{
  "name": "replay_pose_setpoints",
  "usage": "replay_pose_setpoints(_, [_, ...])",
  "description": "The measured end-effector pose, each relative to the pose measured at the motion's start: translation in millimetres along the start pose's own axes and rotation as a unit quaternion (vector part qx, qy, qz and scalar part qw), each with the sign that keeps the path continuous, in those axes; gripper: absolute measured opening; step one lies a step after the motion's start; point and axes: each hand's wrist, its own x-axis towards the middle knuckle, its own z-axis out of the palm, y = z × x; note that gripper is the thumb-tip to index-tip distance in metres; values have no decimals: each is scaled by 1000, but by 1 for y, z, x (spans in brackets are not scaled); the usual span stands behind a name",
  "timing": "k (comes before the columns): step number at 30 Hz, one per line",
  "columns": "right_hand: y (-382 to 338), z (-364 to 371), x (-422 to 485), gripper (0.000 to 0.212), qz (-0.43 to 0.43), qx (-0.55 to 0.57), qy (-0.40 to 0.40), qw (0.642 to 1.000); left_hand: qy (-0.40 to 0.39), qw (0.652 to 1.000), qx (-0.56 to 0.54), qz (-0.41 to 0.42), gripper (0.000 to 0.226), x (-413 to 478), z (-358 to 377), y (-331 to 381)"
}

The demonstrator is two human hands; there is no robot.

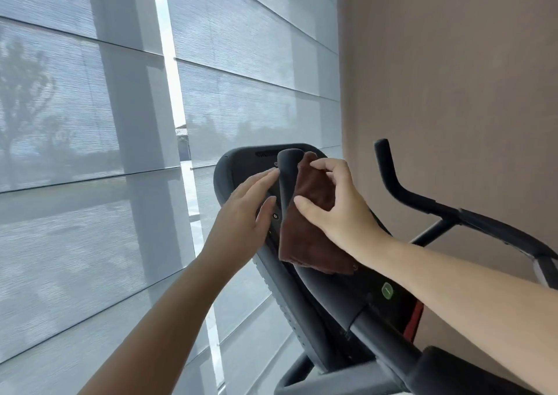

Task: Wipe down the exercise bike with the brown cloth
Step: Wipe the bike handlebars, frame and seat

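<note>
The black exercise bike [341,301] fills the lower middle and right of the view, its console tilted up toward the window. The brown cloth [311,213] hangs beside the upright left handlebar end [288,180]. My right hand [335,204] pinches the cloth near its top, thumb and fingers curled on the fabric. To the left of that handlebar is my left hand [241,222], fingers straight, fingertips touching the grip and the console edge. The cloth's lower part drapes over the console.
The bike's right handlebar [422,198] rises toward the beige wall [453,77]. A green button [387,291] shows on the console below my right forearm. Large windows with grey roller blinds [90,153] fill the left half.
</note>
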Motion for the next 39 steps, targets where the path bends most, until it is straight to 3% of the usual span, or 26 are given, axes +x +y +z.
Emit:
replay_pose_setpoints(2, [10, -23, -14, 37, 41, 39, -131, 990, 7, 994, -105, -32, 46, 6, 1, 4])
replay_pose_setpoints(4, [16, -34, -29, 32, 88, 99, -196, 972, 17, 971, -221, -88, 47, 11, 3, 9])
replay_pose_setpoints(6, [16, -27, -30, 35, 52, 73, -140, 986, 27, 937, -320, -140, 42, 14, 5, 13])
replay_pose_setpoints(10, [-5, 2, 8, 39, -31, 71, 61, 995, 22, 888, -418, -193, 39, 17, 4, 14])
replay_pose_setpoints(12, [-7, 6, 21, 41, -52, 68, 72, 994, 14, 875, -446, -189, 38, 17, 2, 12])
replay_pose_setpoints(16, [13, -9, -6, 54, -36, 40, -68, 996, -11, 873, -456, -172, 39, 15, 3, 10])
replay_pose_setpoints(18, [21, -12, -28, 51, -33, 23, -116, 992, -6, 880, -443, -171, 41, 14, 5, 10])
replay_pose_setpoints(24, [0, 3, 10, 41, -65, 44, 64, 995, 5, 859, -470, -201, 47, 13, 8, 15])
replay_pose_setpoints(26, [-1, 2, 22, 45, -80, 30, 61, 994, 4, 856, -474, -207, 46, 12, 7, 15])
replay_pose_setpoints(30, [18, -7, -14, 52, -103, -14, -58, 993, -1, 861, -470, -195, 47, 10, 9, 14])
replay_pose_setpoints(32, [23, -7, -27, 50, -107, -22, -79, 991, -1, 864, -464, -194, 48, 10, 9, 16])
replay_pose_setpoints(34, [19, -7, -19, 47, -107, -21, -47, 993, -3, 863, -466, -195, 48, 10, 9, 17])
replay_pose_setpoints(37, [-1, -2, 16, 44, -90, 9, 64, 994, -3, 858, -474, -197, 45, 12, 7, 16])
replay_pose_setpoints(39, [-11, -4, 41, 43, -73, 28, 82, 994, -7, 855, -480, -195, 44, 13, 7, 14])
